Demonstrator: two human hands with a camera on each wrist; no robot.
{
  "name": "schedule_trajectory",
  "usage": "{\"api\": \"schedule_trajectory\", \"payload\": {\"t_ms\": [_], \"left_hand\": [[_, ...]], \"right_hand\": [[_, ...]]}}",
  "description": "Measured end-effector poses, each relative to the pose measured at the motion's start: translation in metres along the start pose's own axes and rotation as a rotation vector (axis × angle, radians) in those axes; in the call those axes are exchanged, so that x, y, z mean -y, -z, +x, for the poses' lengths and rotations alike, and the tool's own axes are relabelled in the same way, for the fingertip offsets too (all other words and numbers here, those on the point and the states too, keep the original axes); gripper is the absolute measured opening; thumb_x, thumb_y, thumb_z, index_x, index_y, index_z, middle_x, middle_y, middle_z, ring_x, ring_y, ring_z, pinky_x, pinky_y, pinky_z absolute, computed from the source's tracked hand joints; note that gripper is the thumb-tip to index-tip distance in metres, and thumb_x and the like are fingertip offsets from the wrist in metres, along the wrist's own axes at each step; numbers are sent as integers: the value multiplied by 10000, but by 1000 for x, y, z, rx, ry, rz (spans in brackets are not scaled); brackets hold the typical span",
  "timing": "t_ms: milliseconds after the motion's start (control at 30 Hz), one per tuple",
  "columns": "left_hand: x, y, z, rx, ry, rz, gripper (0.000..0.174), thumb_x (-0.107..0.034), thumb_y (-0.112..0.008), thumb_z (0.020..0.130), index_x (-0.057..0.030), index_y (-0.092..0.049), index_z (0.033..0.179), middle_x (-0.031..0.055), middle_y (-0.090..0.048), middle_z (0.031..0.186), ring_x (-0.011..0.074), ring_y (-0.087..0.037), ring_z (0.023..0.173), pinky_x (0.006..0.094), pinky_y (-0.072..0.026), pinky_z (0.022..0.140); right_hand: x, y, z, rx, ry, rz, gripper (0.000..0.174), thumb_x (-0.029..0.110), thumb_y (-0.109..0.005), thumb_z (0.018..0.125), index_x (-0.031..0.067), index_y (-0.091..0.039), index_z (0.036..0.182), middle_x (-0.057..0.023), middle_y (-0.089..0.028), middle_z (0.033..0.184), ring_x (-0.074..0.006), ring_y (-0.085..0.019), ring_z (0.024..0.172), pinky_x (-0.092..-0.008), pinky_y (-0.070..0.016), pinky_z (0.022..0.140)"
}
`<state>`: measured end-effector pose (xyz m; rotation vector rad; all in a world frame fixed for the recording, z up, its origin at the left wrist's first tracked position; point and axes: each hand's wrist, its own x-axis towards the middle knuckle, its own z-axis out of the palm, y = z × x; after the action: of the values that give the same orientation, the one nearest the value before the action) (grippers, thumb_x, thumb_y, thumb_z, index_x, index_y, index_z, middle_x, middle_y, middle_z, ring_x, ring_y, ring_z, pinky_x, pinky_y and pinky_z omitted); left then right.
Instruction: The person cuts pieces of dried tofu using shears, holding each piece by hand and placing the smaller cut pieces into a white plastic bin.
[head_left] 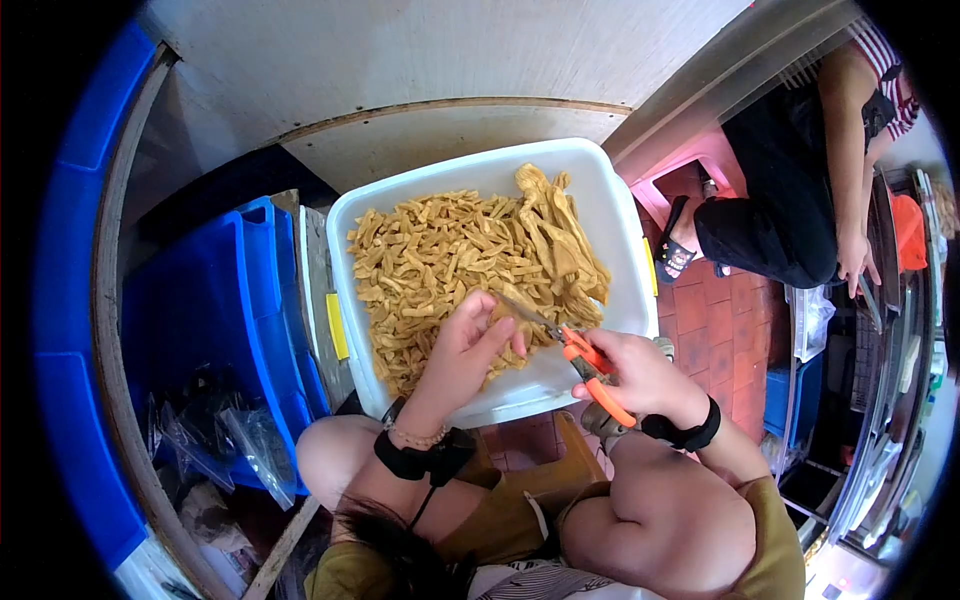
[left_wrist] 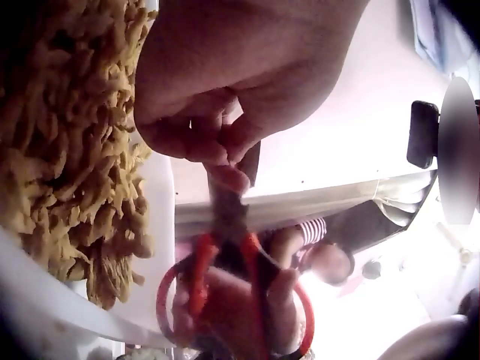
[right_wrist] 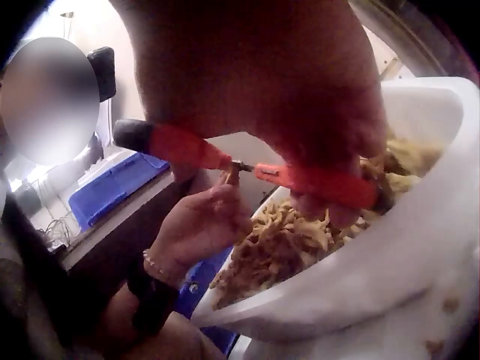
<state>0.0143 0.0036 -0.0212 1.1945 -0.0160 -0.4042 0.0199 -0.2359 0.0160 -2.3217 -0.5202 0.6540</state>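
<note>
A white tub holds a heap of yellow-brown food strips. My left hand hovers over the tub's near side and pinches one strip between curled fingers. My right hand grips orange-handled scissors, whose blades point at the left fingertips. In the left wrist view the scissors sit just below the pinching fingers, with the strips to the left. The right wrist view shows the orange handles under my right hand, and my left hand beyond them.
Blue crates stand left of the tub, with clear plastic bags in front of them. Another person sits at the right on a red tiled floor. A wooden stool is between my knees. A pale board lies behind the tub.
</note>
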Motion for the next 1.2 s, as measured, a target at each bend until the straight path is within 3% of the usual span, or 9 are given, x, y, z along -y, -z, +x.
{"api": "schedule_trajectory", "payload": {"t_ms": [300,367,400,467,667,733,833,1067,1200], "left_hand": [[-3,5,0,-216,52,-36,256,-170,-486,975,-2,-492,1168,28,-602,767,58,-517,680,189,-394,626],[-7,2,0,-235,42,-58,253,-165,-490,973,1,-494,1164,29,-601,765,61,-522,686,192,-400,634],[-10,1,0,-254,31,-79,250,-159,-494,971,4,-497,1160,31,-600,764,64,-526,693,195,-406,642],[-11,4,-1,-227,16,-83,245,-151,-497,968,8,-501,1155,29,-597,761,64,-529,698,200,-410,648],[-19,-1,-9,-33,24,21,227,-127,-501,960,18,-525,1132,10,-574,743,57,-507,683,199,-396,626],[-19,-4,-8,-40,4,8,226,-132,-497,961,18,-528,1128,-5,-556,722,52,-485,651,188,-378,585],[-9,6,-3,-127,110,88,173,-148,-500,962,2,-543,1036,-8,-556,710,49,-486,654,192,-378,593],[-3,6,1,-223,130,16,141,-178,-507,957,-44,-546,944,-1,-566,698,73,-509,652,211,-395,623],[5,15,-2,-129,10,114,150,-194,-538,948,-47,-558,923,8,-603,703,67,-546,632,208,-417,576]], "right_hand": [[-2,-8,-7,-15,-29,149,532,452,-790,679,37,-458,655,-123,-464,551,-304,-517,501,-358,-399,491],[-2,-8,-6,-68,57,120,386,275,-828,678,39,-523,700,-33,-460,521,-127,-409,465,-280,-355,465],[-1,-8,-5,-68,58,120,386,275,-828,678,39,-523,700,-33,-460,521,-127,-409,465,-280,-355,465],[1,-9,-4,-64,18,164,523,447,-797,672,43,-465,651,-98,-444,524,-276,-510,477,-346,-395,475],[10,0,-1,-126,110,7,549,483,-807,639,50,-470,667,-89,-457,541,-289,-503,484,-348,-402,480],[6,-4,0,-152,138,22,545,485,-799,654,49,-473,661,-87,-446,523,-271,-497,466,-347,-394,470],[10,-3,-3,-60,-27,86,454,336,-821,693,49,-475,636,-34,-438,519,-120,-402,477,-285,-356,462],[6,-14,-8,-52,-136,236,435,335,-790,745,45,-487,630,-1,-452,527,-74,-399,506,-279,-351,463],[1,-20,-11,0,-119,135,513,527,-670,792,40,-564,669,-115,-542,567,-230,-564,539,-355,-438,531]]}}
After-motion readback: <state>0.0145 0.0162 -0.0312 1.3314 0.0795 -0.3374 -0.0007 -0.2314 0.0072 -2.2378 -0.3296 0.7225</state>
